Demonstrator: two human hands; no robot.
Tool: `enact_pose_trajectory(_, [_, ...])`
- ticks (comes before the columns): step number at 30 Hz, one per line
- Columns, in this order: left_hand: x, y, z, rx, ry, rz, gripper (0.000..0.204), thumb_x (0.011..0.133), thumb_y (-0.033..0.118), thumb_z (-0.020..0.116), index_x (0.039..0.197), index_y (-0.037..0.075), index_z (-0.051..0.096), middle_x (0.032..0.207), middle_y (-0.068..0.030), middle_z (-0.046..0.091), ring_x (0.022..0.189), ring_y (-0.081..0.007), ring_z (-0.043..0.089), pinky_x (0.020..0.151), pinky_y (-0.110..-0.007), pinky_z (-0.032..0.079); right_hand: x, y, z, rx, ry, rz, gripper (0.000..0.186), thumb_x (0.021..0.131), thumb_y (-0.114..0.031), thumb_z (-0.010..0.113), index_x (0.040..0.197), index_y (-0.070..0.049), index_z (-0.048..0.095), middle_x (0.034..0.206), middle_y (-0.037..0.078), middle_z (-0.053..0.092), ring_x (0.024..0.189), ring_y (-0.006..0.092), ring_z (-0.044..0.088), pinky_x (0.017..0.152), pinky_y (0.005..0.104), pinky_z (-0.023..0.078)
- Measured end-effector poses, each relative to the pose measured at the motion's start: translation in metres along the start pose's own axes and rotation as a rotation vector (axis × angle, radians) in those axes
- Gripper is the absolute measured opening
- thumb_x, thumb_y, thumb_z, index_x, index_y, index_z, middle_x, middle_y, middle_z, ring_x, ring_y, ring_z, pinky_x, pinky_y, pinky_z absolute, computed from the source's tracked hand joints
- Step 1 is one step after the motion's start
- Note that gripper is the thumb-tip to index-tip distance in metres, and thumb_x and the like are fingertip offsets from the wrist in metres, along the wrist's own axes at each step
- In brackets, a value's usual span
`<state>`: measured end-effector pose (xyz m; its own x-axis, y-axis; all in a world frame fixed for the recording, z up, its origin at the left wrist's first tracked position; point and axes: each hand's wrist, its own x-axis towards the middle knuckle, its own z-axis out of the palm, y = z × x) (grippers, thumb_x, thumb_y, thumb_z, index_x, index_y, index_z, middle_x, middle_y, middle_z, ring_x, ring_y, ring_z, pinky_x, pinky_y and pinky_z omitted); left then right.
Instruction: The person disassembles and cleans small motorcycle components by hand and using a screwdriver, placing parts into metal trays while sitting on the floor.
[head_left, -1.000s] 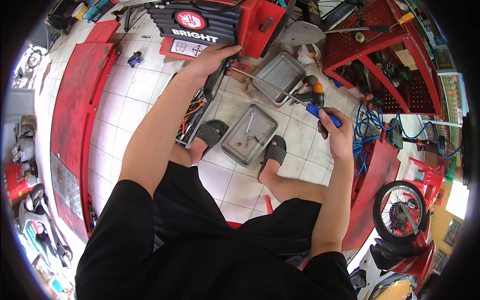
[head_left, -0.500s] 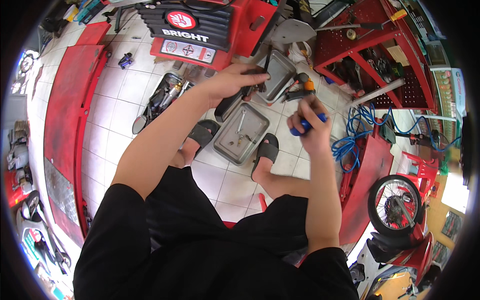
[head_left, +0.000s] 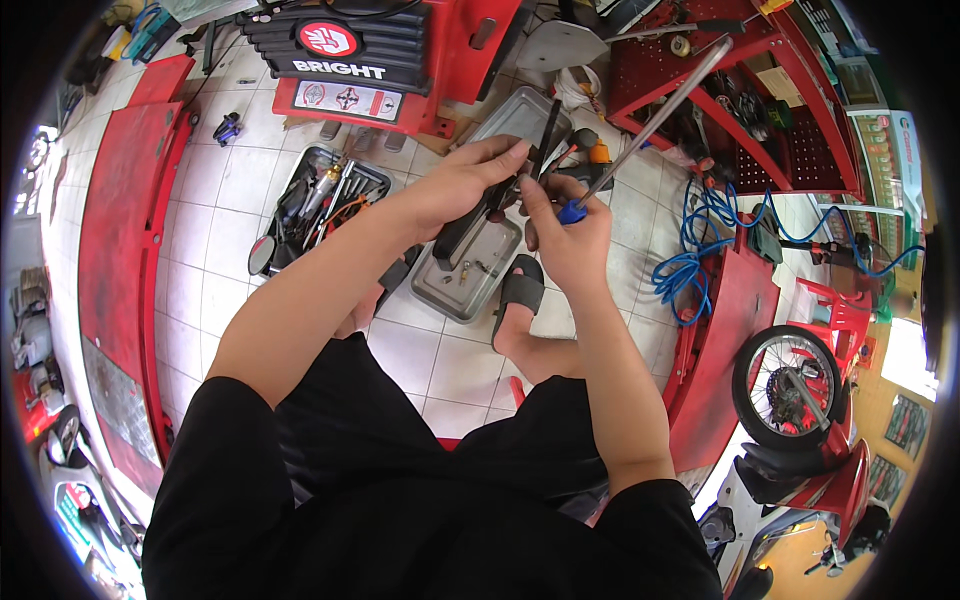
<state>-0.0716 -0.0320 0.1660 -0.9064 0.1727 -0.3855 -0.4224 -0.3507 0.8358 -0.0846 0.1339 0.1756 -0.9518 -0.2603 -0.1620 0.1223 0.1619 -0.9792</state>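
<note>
My left hand (head_left: 462, 188) is closed round a long, dark mechanical part (head_left: 461, 236); a thick black block forms its near end and a thin black bar sticks up at its far end. My fingers hide its middle, so its exact kind is unclear. My right hand (head_left: 575, 232) meets it from the right, thumb and fingertips at the part. Tucked in the same hand is a screwdriver with a blue handle (head_left: 572, 212), its long metal shaft (head_left: 655, 125) slanting up to the far right. Below both hands, a grey metal tray (head_left: 428, 288) holds small metal pieces.
A second grey tray (head_left: 527, 98) lies farther off. Left of my hands sits a tray of assorted tools (head_left: 300, 215). Red lift platforms (head_left: 115, 260) flank the floor. A red tool cart (head_left: 640, 75), coiled blue hose (head_left: 680, 275) and motorcycle wheel (head_left: 788, 385) stand right.
My right hand has moved left, bringing the screwdriver with it, and now meets the dark part in my left hand. The screwdriver's shaft points more steeply upward. The whole view has shifted slightly.
</note>
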Motion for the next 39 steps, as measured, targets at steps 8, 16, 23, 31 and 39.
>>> enact_pose_trajectory(8, [0.003,0.000,0.002,-0.059,0.037,0.119,0.045,0.101,0.044,0.052,0.123,0.005,0.056,0.098,-0.0025,0.062,0.081,-0.0110,0.060,0.068,-0.028,0.051,-0.002,0.008,0.011,0.056,0.079,-0.151,0.018,0.093,-0.014,0.067,0.095,0.003,0.061,0.064,0.002,0.059,0.048,0.0066,0.051,0.043,0.0240,0.038])
enact_pose_trajectory(16, [-0.011,-0.008,-0.004,0.511,-0.047,0.666,0.075,0.079,0.021,0.079,0.141,0.007,0.040,0.124,-0.0092,0.051,0.107,-0.0177,0.054,0.092,-0.034,0.048,0.007,0.020,0.007,0.334,0.012,0.063,0.026,0.102,-0.021,0.050,0.111,0.003,0.055,0.078,0.006,0.062,0.058,0.0105,0.058,0.045,0.0248,0.043])
enact_pose_trajectory(23, [-0.017,-0.002,0.007,0.643,0.062,0.739,0.087,0.065,0.015,0.087,0.139,0.007,0.042,0.128,-0.0107,0.048,0.113,-0.0253,0.054,0.098,-0.038,0.047,0.008,0.025,0.001,0.522,-0.050,0.241,0.031,0.103,-0.027,0.046,0.118,-0.001,0.053,0.096,0.010,0.064,0.081,0.0181,0.066,0.066,0.0306,0.055])
enact_pose_trajectory(31, [-0.026,-0.014,0.015,0.897,0.188,0.920,0.052,0.068,0.014,0.084,0.114,0.002,0.061,0.131,-0.0175,0.052,0.111,-0.0352,0.059,0.093,-0.040,0.052,0.012,0.014,0.005,0.623,0.140,0.270,0.033,0.103,-0.029,0.045,0.122,-0.002,0.050,0.104,0.011,0.062,0.088,0.0203,0.066,0.070,0.0334,0.059])
enact_pose_trajectory(39, [-0.018,-0.019,0.017,1.063,0.253,1.075,0.041,0.073,0.006,0.075,0.111,-0.001,0.064,0.135,-0.0177,0.053,0.113,-0.0369,0.060,0.091,-0.040,0.053,0.014,0.018,-0.001,0.605,0.136,0.229,0.025,0.103,-0.026,0.045,0.112,-0.004,0.052,0.088,0.007,0.061,0.060,0.0149,0.058,0.046,0.0279,0.044])
